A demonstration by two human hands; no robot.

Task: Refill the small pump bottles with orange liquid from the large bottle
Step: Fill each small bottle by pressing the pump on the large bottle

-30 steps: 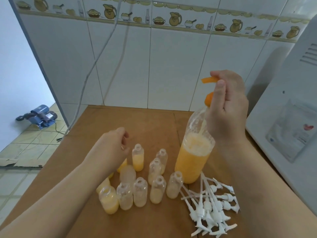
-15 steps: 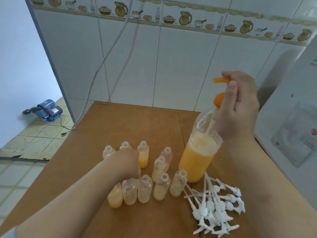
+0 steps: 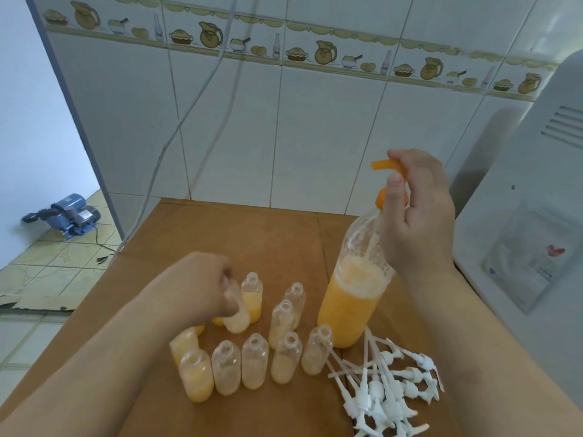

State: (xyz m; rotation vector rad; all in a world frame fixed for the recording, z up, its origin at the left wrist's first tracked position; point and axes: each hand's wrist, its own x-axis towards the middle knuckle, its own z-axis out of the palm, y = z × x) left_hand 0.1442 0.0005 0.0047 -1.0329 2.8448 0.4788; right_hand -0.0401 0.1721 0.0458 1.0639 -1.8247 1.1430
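Observation:
A large clear bottle (image 3: 350, 304), about half full of orange liquid, stands upright on the brown table (image 3: 252, 241). My right hand (image 3: 419, 212) holds its orange pump head (image 3: 386, 167) at the top. My left hand (image 3: 202, 285) grips one small bottle (image 3: 236, 313), tilted and lifted out of the cluster. Several small open bottles (image 3: 252, 361) stand in rows near the front, some holding orange liquid, others nearly empty. One partly filled small bottle (image 3: 252, 298) stands just right of my left hand.
A heap of white pump tops (image 3: 385, 389) lies to the right of the small bottles. A white appliance (image 3: 530, 216) fills the right side. The tiled wall (image 3: 284, 130) backs the table, with cables hanging down. A blue pump (image 3: 67, 216) sits on the floor at left.
My left hand dropped into the cluster, closed on a small bottle and has lifted it, tilted. My right hand has stayed on the orange pump head.

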